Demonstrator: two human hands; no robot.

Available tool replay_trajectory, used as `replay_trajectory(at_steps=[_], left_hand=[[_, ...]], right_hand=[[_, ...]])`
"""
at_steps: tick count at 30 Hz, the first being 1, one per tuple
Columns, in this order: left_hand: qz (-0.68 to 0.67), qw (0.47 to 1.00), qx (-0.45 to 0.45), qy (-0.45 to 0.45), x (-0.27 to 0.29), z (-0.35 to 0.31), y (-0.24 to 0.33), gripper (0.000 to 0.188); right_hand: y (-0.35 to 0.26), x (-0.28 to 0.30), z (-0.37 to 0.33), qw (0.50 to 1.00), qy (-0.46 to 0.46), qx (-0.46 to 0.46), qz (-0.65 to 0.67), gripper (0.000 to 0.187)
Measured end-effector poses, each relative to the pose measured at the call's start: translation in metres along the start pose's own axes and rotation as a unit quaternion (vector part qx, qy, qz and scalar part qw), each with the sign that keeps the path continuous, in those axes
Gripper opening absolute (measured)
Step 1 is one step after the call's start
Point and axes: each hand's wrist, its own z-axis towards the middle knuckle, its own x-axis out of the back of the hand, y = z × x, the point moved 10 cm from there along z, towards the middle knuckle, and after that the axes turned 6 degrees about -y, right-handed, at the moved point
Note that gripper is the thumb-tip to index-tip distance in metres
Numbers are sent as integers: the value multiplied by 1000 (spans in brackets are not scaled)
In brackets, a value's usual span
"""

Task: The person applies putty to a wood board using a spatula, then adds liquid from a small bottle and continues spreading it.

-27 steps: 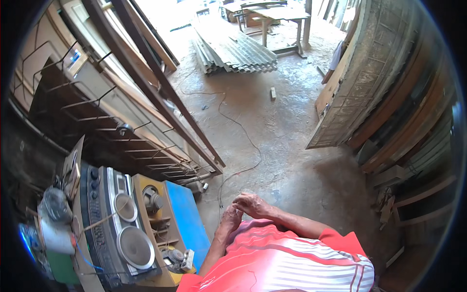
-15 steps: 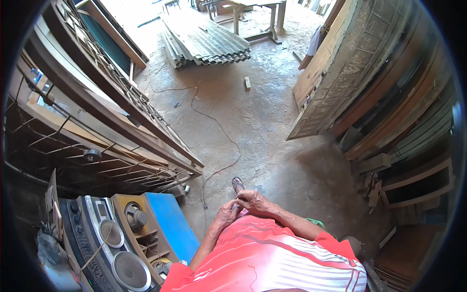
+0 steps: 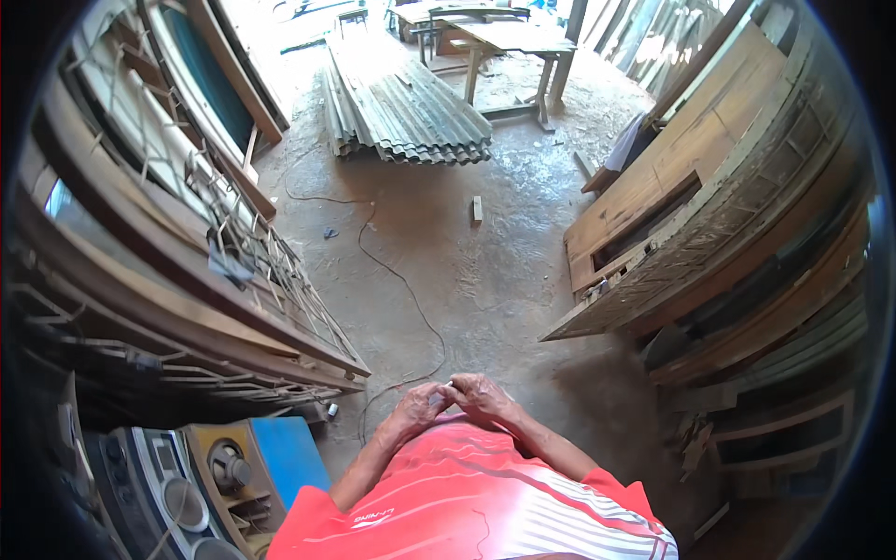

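Observation:
My left hand (image 3: 420, 403) and my right hand (image 3: 483, 398) meet in front of my red striped shirt (image 3: 420, 495), at waist height. Both are closed, with the fingertips pressed together. A tiny pale thing (image 3: 449, 384) shows between them, too small to name. Beyond the hands, a thin dark cable (image 3: 411, 289) winds across the concrete floor.
Stacked corrugated sheets (image 3: 411, 117) lie ahead, near a wooden workbench (image 3: 513, 37). A small block (image 3: 477, 209) is on the floor. Metal grilles and frames (image 3: 271, 280) lean at left, a wooden door (image 3: 672, 177) at right. Stereo speakers (image 3: 177, 495) and a blue panel (image 3: 289, 453) stand near left.
My view has tilted up, so the sheets and workbench show more fully and my sandalled foot is out of sight. The hands stay together at my waist.

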Motion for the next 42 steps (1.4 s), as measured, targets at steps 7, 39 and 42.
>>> replay_trajectory(at_steps=[7, 39, 42], left_hand=[[11, 997, 32, -66, 9, 105, -21, 25], [-81, 979, 42, -183, 130, 762, -26, 33], [59, 975, -84, -199, 142, 835, 3, 36]], right_hand=[[69, 53, 56, 998, 25, -34, 37, 44], [361, 519, 368, 948, 152, -153, 233, 52], [380, 540, 393, 936, 153, -157, 274, 55]])
